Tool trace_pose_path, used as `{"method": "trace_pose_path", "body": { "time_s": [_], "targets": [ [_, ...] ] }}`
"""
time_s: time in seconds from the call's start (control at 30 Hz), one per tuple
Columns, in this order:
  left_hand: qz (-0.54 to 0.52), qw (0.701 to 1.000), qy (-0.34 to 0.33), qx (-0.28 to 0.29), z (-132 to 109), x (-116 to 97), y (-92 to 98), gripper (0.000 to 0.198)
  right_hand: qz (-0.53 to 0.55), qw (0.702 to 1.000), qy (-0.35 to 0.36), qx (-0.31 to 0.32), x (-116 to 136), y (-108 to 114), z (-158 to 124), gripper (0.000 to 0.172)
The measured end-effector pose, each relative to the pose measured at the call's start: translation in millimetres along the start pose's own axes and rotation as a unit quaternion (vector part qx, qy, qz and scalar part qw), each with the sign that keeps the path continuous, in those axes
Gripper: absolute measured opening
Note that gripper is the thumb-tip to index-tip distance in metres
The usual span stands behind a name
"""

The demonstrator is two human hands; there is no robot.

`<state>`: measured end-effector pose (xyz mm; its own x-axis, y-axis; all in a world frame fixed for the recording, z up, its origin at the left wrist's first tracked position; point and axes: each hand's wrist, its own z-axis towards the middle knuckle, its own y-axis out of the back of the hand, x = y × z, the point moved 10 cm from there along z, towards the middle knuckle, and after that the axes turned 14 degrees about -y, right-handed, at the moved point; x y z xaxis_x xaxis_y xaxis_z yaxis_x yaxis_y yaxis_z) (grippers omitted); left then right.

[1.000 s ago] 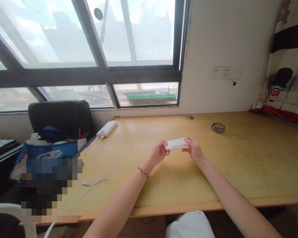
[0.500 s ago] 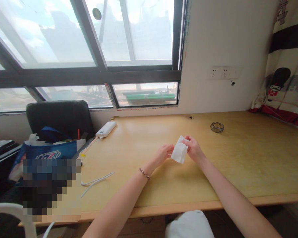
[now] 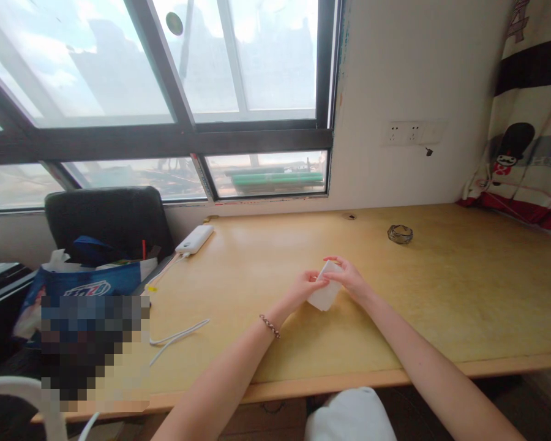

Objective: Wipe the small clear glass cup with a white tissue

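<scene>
A small folded white tissue (image 3: 324,296) is held tilted between both hands, above the middle of the wooden desk (image 3: 239,269). My left hand (image 3: 303,289) pinches its left edge, thumb laid across the front. On the upper right side, my right hand (image 3: 348,278) grips it between thumb and fingers. The fingers behind the tissue are partly hidden. A braided bracelet (image 3: 270,326) circles my left wrist.
A dark, round openwork object (image 3: 400,234) sits at the desk's back right. Toward the left edge lie a white power bank (image 3: 195,239) and a white cable (image 3: 179,334). A blue bag (image 3: 92,282) rests on a black chair (image 3: 105,211) beside the desk.
My left hand has come up to the tissue and now pinches its left edge. The tissue and my right hand have shifted slightly left and down.
</scene>
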<state>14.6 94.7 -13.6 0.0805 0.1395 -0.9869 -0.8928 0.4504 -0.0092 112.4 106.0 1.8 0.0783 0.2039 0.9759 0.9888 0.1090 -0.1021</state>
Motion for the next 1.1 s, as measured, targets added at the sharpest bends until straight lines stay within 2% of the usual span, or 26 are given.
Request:
{"method": "trace_pose_path", "body": {
  "time_s": [0.13, 0.33, 0.63, 0.8, 0.97, 1.1],
  "targets": [
    [0.015, 1.000, -0.013, -0.007, 2.3, 0.3, 4.6, 0.040, 0.002, 1.000, 0.003, -0.011, 0.7, 4.4, 1.0, 0.043],
    [0.074, 0.997, -0.026, -0.025, 1.7, -5.1, 10.5, 0.041, -0.009, 0.997, -0.048, 0.056, -4.9, -7.7, -3.5, 0.026],
    [0.113, 0.992, -0.039, -0.041, 2.1, -12.7, 16.7, 0.040, 0.019, 0.999, -0.032, 0.018, -6.8, 4.1, 1.9, 0.024],
    [0.153, 0.986, -0.055, -0.040, 3.6, -13.4, 18.3, 0.039, -0.024, 0.998, -0.041, 0.039, -9.0, -0.6, 3.4, 0.025],
    [0.165, 0.984, -0.060, -0.023, 6.3, -10.9, 17.9, 0.039, 0.004, 0.999, -0.037, 0.005, -10.2, 9.3, 5.7, 0.022],
    [0.099, 0.993, -0.044, -0.040, 7.1, -6.2, 21.4, 0.039, 0.050, 0.997, -0.029, -0.051, -6.9, 25.9, 6.2, 0.024]
  ]
}}
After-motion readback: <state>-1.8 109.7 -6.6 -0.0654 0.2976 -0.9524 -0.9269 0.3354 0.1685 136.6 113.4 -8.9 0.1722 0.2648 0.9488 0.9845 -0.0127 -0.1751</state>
